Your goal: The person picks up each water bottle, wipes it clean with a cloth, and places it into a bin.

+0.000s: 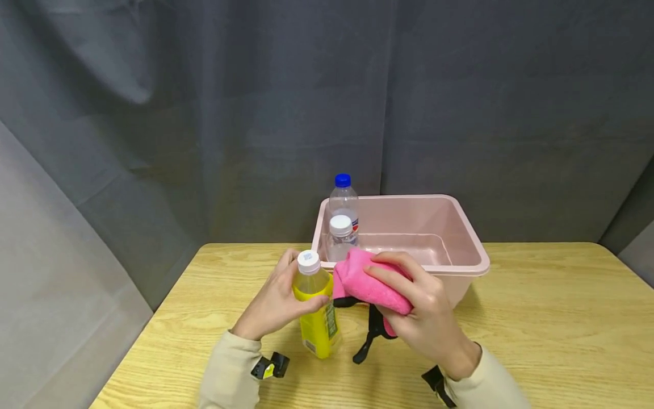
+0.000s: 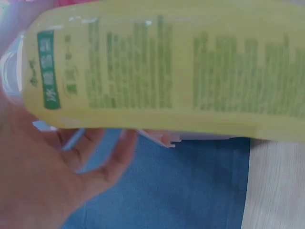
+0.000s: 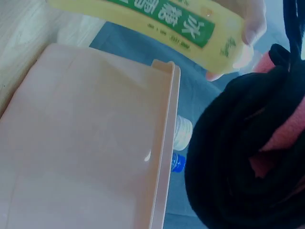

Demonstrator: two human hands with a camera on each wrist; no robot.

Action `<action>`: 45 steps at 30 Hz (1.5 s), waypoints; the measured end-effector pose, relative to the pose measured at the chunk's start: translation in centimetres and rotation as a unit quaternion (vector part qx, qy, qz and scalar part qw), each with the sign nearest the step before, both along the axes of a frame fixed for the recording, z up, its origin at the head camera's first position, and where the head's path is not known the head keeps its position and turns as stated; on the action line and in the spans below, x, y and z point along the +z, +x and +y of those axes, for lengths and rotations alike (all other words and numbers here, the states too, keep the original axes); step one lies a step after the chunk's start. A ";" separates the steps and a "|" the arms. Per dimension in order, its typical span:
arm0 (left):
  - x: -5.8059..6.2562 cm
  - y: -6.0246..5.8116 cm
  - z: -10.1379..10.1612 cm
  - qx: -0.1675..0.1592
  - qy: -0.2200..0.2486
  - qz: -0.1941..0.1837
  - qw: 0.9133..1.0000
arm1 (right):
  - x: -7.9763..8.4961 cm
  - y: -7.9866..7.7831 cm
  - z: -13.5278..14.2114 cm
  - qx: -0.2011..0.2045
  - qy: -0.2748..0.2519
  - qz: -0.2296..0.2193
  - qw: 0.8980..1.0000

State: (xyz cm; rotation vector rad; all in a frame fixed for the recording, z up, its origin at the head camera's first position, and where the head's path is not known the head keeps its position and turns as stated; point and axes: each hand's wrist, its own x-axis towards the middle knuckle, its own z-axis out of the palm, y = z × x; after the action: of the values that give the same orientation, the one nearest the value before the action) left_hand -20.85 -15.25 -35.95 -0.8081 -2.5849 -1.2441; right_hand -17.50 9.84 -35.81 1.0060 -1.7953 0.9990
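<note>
My left hand grips a yellow-labelled drink bottle with a white cap, the thumb across its front. The bottle is tilted slightly and held in front of the pink basin's left corner; its label fills much of the left wrist view. Bunched in my right hand is a pink cloth with black edging and a dangling black strap. Close up in the right wrist view, the black side of the cloth appears rolled. Cloth and bottle are side by side; whether they touch is unclear.
The pale pink basin stands on the wooden table just beyond my hands. Inside, at its left end, are a clear bottle with a blue cap and another with a white cap. A dark grey curtain hangs behind.
</note>
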 end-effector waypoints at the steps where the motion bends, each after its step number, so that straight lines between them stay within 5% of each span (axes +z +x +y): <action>1: 0.0 0.0 -0.1 -0.007 -0.001 0.003 1.000 | 0.1 0.0 0.1 -0.002 -0.008 0.001 1.000; 7: 0.1 -0.3 -1.2 -0.058 -0.013 0.013 0.998 | 0.0 0.0 -0.1 -0.006 -0.028 -0.005 1.000; 12: 0.1 -0.3 -1.7 -0.094 0.000 -0.043 0.995 | -0.4 -0.1 -0.5 0.004 -0.031 -0.005 1.000; 19: 0.2 0.0 -1.3 -0.134 0.008 -0.118 0.984 | -1.3 -0.3 -1.1 -0.002 0.099 -0.026 0.995; 25: 0.2 0.1 -0.9 -0.122 -0.036 -0.137 0.982 | -1.4 -0.3 -0.7 -0.011 0.114 -0.016 0.993; 35: 0.5 0.1 -1.0 -0.110 -0.042 -0.150 0.982 | -1.6 -0.2 -0.6 -0.011 0.155 -0.039 0.987; 40: 0.5 0.2 -1.1 -0.107 -0.042 -0.163 0.980 | -2.5 -0.4 -0.8 -0.010 0.228 -0.079 0.970; 45: 0.5 0.2 -1.3 -0.109 -0.040 -0.167 0.979 | -4.0 -0.6 -1.3 -0.015 0.336 -0.154 0.929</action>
State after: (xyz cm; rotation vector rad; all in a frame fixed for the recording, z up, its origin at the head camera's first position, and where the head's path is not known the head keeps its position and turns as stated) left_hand -20.60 -16.56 -35.48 -0.9986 -2.8892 -1.4564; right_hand -18.09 8.52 -39.82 1.2629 -2.4963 0.5321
